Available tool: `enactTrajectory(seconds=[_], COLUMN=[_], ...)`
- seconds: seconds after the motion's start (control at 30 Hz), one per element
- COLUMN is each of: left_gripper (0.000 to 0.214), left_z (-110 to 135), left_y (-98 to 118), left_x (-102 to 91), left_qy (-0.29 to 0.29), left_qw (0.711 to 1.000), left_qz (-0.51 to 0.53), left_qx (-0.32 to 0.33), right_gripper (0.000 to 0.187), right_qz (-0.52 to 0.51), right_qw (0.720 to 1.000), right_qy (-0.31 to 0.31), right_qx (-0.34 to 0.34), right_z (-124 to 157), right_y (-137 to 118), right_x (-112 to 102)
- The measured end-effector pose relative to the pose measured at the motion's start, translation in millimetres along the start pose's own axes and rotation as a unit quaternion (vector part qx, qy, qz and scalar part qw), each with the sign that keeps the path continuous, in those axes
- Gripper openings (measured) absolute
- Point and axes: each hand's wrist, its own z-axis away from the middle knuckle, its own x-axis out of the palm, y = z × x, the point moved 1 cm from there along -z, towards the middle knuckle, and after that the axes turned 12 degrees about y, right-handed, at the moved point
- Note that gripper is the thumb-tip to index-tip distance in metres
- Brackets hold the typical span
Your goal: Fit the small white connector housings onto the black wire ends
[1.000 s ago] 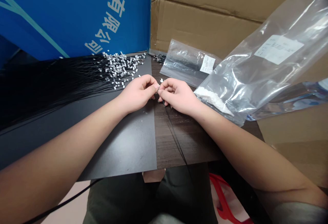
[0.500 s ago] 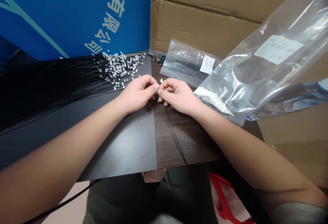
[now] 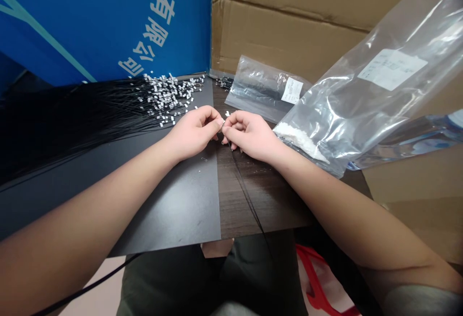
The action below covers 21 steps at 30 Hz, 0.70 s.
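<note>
Left hand (image 3: 193, 132) doing what?

Curled, thumb and forefinger pinched on a tiny connector (image 3: 223, 123), too small for me to make out well. My right hand (image 3: 251, 135) pinches it from the other side, so the two nearly touch.

And your arms?

Both angle in from the lower corners, my left over the black mat (image 3: 173, 210), my right over the wood table (image 3: 275, 205).

What's around you?

A wire bundle (image 3: 72, 128) lies at 10 o'clock, white connectors (image 3: 166, 96) at its ends. One black wire (image 3: 246, 188) runs from my right hand toward 6 o'clock, past the table's edge. A big plastic bag (image 3: 343, 99) sits just beside my right wrist at 2 o'clock.
</note>
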Motion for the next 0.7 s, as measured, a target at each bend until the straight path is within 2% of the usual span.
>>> enactTrajectory(seconds=[0.7], left_gripper=[0.017], left_z=[0.6], left_y=[1.1], left_x=[0.4], left_qy=[0.002], left_qw=[1.000], left_qz=[-0.009], left_qx=[-0.002], right_gripper=[0.013], right_qz=[0.004], right_qw=[1.000], right_qy=[0.000], right_qx=[-0.005], right_z=[0.2], right_y=[0.4], right_x=[0.3])
